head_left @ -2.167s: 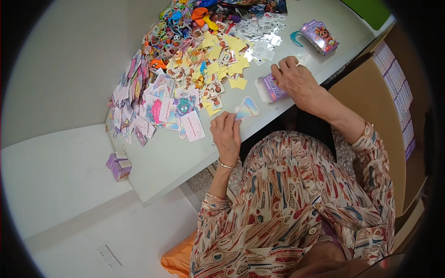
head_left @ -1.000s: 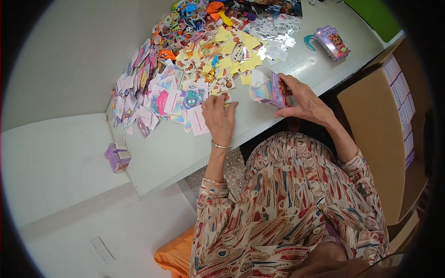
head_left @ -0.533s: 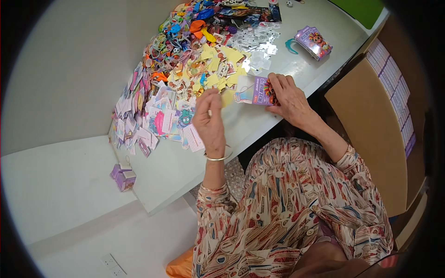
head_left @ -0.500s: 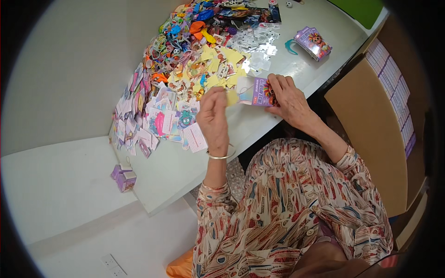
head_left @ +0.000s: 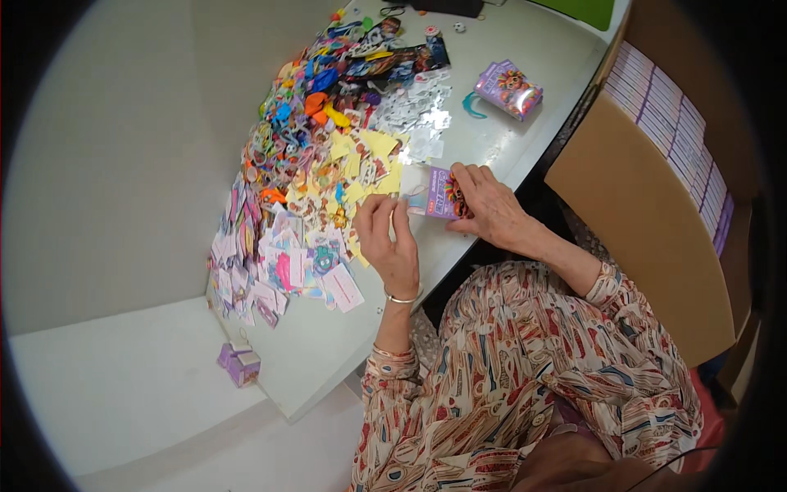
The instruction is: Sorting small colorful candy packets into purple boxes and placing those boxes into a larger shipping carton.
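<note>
A small purple card box (head_left: 449, 195) with a colourful furry character on it lies in my right hand (head_left: 494, 211), fingers over its top and thumb below. Its end toward my left is unfolded, showing a white flap and a shiny pale piece. Right beside that end is my left hand (head_left: 389, 246), fingers bent and a gap between finger and thumb; I see nothing in it. Beyond the left hand lie yellow paper pieces (head_left: 381, 146). Pale printed cards (head_left: 342, 287) and a teal character piece (head_left: 325, 260) lie to its left.
A heap of small toys (head_left: 287, 107) and silvery packets (head_left: 416, 115) covers the table's far left. Purple boxes (head_left: 510, 88) sit at the back beside a teal ring-like piece (head_left: 473, 107). Another small purple box (head_left: 239, 366) is at the left edge. A carton (head_left: 631, 221) of packed boxes stands right.
The yellow piece at my left fingertips no longer shows there. My left hand's fingers have loosened beside the box's unfolded end. The whole view has shifted; my right hand still holds the box.
</note>
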### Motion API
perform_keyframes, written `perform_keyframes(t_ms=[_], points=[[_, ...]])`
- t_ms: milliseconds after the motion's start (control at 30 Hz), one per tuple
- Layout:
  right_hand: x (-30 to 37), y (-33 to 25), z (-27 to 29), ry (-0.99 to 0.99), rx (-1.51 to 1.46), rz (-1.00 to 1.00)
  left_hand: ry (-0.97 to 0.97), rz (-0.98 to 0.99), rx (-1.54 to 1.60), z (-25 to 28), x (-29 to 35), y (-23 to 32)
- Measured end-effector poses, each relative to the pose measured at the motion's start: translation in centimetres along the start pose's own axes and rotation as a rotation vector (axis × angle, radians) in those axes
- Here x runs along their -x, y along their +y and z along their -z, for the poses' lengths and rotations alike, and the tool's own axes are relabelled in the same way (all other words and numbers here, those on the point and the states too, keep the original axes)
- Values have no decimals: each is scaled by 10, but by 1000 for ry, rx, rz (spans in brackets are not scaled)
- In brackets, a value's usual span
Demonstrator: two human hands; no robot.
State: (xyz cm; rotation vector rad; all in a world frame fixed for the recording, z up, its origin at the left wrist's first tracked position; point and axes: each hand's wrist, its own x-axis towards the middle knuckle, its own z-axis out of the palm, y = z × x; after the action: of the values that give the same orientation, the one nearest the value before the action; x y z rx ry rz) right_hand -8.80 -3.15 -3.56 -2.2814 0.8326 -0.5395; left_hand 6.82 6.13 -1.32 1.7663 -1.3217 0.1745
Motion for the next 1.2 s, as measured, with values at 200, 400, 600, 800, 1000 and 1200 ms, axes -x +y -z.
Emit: perform_keyframes(t_ms=[200, 400, 600, 800, 1000, 1200], points=[[4, 5, 3, 85, -50, 10, -113, -166, -6, -11, -17, 19], [5, 31, 9, 224, -157, -113, -396, 127, 455, -22, -49, 18], [-9, 46, 16, 443, -462, -197, -366, 87, 205, -59, -56, -50], [-2, 59, 7, 447, -332, -192, -290, -272, -360, -99, -52, -56], [-3, 56, 10, 419, -370, -210, -185, -239, -263, -112, -60, -73], [-4, 50, 12, 377, -324, -193, -287, 496, 583, -85, -80, -89]])
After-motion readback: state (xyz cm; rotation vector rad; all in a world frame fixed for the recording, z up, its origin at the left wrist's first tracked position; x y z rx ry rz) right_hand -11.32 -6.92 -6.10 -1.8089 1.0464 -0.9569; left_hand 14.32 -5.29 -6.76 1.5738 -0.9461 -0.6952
